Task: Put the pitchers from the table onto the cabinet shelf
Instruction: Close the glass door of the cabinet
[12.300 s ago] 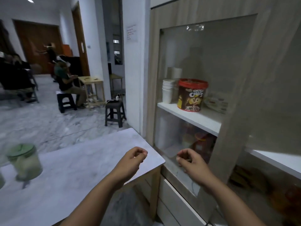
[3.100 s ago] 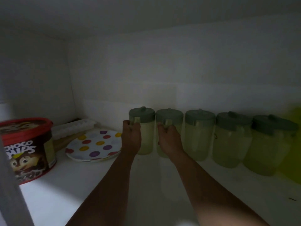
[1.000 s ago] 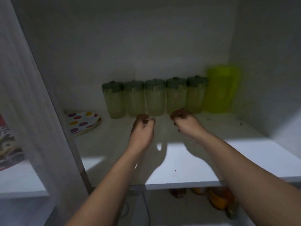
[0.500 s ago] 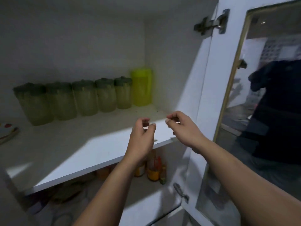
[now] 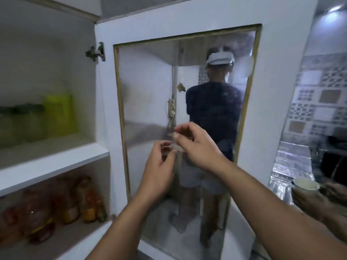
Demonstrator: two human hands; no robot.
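Now both hands are hovering in front of the open cabinet door (image 5: 187,25), a white-framed door with a glass pane (image 5: 150,87) edged in a gold-coloured strip. The left hand (image 5: 159,169) is sitting lower and nearer, its fingers loosely curled and holding nothing. The right hand (image 5: 197,145) is sitting just above and to the right of it, fingers bent with the tips close together, and it is gripping nothing either. The two hands are lying close to each other, almost touching.

Far to the left, the pitchers (image 5: 20,124) are standing in a row along the back of the cabinet shelf (image 5: 56,162) (blurred here, pale green with darker lids), and a brighter yellow-green container (image 5: 60,113) is standing just beside them at the right end of the row. Below that shelf, several bottles (image 5: 56,203) with orange and red labels are crowding the lower compartment.

Through the glass pane a person (image 5: 214,113) in a dark top and a white cap is standing with their back turned. At the far right, a patterned tiled wall (image 5: 319,102) is showing, and near the right edge another person's hand (image 5: 311,201) is resting beside a pale cup (image 5: 306,182).
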